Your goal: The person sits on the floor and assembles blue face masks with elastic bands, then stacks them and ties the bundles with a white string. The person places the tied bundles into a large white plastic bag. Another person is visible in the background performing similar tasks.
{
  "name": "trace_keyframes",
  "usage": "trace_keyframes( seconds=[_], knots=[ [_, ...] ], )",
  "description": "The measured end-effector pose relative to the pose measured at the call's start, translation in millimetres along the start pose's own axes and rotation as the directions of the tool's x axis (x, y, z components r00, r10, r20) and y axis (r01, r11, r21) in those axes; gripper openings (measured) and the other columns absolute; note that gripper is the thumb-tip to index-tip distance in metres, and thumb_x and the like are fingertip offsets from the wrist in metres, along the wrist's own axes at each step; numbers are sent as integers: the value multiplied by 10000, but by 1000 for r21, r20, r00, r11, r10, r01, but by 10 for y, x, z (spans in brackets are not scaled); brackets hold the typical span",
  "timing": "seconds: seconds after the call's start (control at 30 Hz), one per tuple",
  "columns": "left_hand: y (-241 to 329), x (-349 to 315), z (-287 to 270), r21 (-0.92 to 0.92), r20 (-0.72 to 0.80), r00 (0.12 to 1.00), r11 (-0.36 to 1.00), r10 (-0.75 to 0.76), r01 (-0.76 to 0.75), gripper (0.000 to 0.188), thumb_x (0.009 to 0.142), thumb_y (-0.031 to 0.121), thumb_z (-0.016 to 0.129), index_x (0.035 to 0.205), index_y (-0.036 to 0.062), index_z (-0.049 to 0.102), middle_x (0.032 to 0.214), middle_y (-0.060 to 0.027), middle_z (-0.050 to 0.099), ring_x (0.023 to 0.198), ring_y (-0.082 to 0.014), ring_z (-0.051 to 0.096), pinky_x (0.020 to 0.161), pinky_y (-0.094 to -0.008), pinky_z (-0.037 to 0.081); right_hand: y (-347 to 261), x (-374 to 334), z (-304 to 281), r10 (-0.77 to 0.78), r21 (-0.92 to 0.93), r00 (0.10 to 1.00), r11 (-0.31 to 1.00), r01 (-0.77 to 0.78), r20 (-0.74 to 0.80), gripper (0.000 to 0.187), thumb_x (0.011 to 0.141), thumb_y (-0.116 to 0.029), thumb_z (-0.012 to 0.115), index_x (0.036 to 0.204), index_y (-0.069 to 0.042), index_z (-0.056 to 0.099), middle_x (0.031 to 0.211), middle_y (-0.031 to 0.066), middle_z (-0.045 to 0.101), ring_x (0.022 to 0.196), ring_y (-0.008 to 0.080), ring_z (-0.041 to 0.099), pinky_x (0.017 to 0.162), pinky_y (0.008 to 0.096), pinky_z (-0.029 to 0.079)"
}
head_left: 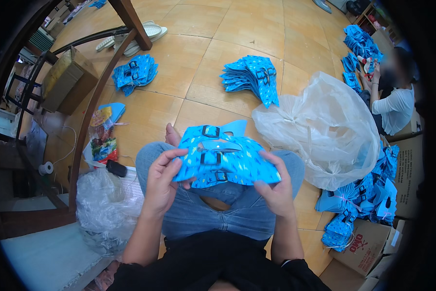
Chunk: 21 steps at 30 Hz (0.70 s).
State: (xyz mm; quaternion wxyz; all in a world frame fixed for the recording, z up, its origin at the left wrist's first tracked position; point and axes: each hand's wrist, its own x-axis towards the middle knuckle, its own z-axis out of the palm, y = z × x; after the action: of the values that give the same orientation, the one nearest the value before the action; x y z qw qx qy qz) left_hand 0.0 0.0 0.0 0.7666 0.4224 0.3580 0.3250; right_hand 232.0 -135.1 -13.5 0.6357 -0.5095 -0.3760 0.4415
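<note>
A tiled floor point(198, 63) of warm yellow-brown colour is filling the room, and a person is sitting on it with legs crossed in jeans. The stack point(225, 157) of blue pieces is lying over the person's lap, and I am using it as the landmark.

Behind the stack, two fanned piles of the same blue pieces point(134, 72) point(253, 75) are resting on the floor. To the right of it, a big clear plastic bag point(324, 131) is bulging, almost touching the knee. Further right, blue bundles point(368, 199) are leaning over a cardboard box point(368, 245), and another person point(395, 97) is sitting there with more blue pieces. To the left of the stack, a snack packet point(101, 140), a crumpled bag point(106, 206) and a dark wooden frame point(89, 111) are standing.

The stack is bright blue with small light spots, with black buckles and shaped cut-outs, slightly fanned.

The left hand point(161, 182) is gripping its left edge, fingers curled over it. The right hand point(276, 186) is pinching the right lower edge, fingers closed on it.
</note>
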Motion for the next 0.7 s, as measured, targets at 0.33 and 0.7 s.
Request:
trace_keyframes(
  seconds=[0.33, 0.7],
  knots=[
    [47, -60, 69, 25, 77, 994, 997, 72, -74, 363, 923, 243, 620, 1170, -21, 594, 1061, -132, 664, 944, -223, 675, 725, -292, 538, -7, -10, 28, 104, -71, 961, 990, -126, -257, 377, 960, -384, 575, 971, -12, 635, 774, 120, 703, 655, 129, 658, 539, 207, 444],
    [0, -82, 107, 39, 86, 982, 985, 166, -170, 299, 911, 20, 591, 1203, -9, 532, 1103, -89, 587, 974, -135, 610, 787, -310, 565, 31, -8, -39, 35, 131, 991, 991, -19, -126, 242, 951, -211, 597, 1070, -6, 642, 977, 55, 641, 818, 66, 573, 736, 219, 463]
  ],
)
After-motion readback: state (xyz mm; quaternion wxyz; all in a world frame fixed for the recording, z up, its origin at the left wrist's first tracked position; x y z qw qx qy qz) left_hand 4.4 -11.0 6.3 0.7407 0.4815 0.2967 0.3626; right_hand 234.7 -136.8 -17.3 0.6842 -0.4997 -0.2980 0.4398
